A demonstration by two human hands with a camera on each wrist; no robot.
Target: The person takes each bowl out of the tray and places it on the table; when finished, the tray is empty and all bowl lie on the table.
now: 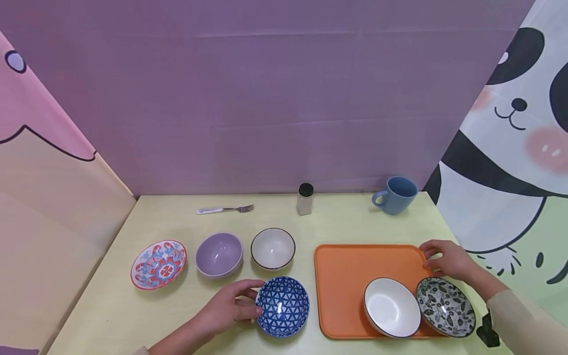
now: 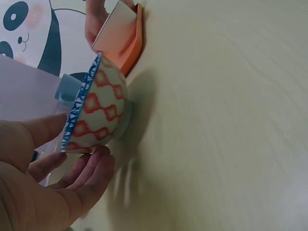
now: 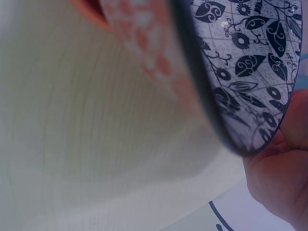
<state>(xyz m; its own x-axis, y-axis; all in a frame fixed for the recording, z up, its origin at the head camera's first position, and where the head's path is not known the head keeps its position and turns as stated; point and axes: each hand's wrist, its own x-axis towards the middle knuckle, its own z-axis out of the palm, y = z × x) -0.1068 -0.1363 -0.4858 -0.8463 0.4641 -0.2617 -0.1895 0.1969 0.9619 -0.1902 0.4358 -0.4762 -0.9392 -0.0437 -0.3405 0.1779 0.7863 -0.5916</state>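
Note:
My left hand (image 1: 235,305) holds the left side of a blue bowl (image 1: 282,306) with a white triangle pattern inside. In the left wrist view, the bowl's outside (image 2: 98,106) is cream with red diamonds, and fingers curve below its side with the thumb by the rim. My right hand (image 1: 450,259) is at the right back corner of the orange tray (image 1: 341,291), fingers loosely bent; contact with the tray is unclear. Just in front of that hand, a black-and-white leaf-patterned bowl (image 1: 445,306) tilts at the tray's right edge, beside a white bowl (image 1: 392,307) on the tray.
Left of the tray are a purple bowl (image 1: 219,255), a white bowl with a dark rim (image 1: 272,249) and a red-and-blue patterned dish (image 1: 159,265). Farther back lie a fork (image 1: 225,209), a black-capped shaker (image 1: 305,199) and a blue mug (image 1: 398,196), near the purple backdrop (image 1: 284,98).

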